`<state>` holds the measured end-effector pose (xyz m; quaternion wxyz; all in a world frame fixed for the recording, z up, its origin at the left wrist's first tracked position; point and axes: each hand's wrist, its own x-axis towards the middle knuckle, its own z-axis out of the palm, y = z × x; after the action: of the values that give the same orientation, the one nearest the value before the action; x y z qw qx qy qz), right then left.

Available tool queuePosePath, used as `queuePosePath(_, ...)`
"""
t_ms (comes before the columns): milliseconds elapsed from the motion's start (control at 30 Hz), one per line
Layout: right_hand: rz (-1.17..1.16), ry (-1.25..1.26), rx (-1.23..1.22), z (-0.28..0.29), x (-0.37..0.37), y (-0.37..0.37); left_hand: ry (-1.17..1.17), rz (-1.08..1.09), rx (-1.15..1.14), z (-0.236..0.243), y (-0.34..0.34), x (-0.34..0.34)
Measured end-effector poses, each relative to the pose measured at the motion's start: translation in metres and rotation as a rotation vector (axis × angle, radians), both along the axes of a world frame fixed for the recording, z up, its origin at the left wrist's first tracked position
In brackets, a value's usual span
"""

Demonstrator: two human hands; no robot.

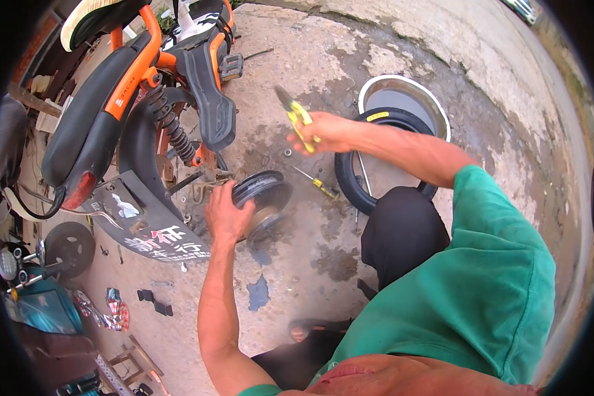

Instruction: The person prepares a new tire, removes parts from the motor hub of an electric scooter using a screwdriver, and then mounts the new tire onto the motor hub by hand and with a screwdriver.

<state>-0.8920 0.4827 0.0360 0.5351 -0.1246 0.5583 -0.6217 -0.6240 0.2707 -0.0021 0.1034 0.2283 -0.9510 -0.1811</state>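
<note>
On paved ground, well in from its far right edge, a bare black wheel (263, 191) sits tilted at the rear of an orange-and-black two-wheeler (136, 79). Whether the wheel is joined to it cannot be told.

The person's left hand (228, 211) is curved over the wheel's left side, thumb and fingers apart, seemingly gripping the rim. The right hand (330, 134), raised above the ground, is closed around the yellow handles of pliers (297, 119); their dark tip points up and away. Motion blur hides whether the jaws are parted.

Below that hand lies a yellow-handled screwdriver (318, 183). To the right, nearer the ground's far right edge, a black tyre (347, 181) leans or lies against a pale-rimmed basin (445, 113) of greyish water.

The wheel looks rigid and probably heavy for its size, with little fragile about it, though a smooth or greasy rim could slip. The rim's raised lip seems the surest hold, ideally from opposite sides. The pliers are likely light and stiff, best held by the sleeved handles.
</note>
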Motion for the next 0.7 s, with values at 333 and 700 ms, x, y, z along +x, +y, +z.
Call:
queuePosePath(333,0.106,0.473,0.172,0.043,-0.037,-0.218,0.047,-0.017,0.036,0.004,0.000,-0.002)
queuePosePath(700,0.178,0.559,0.654,0.071,-0.040,-0.336,0.034,-0.007,0.049,0.007,-0.004,-0.001)
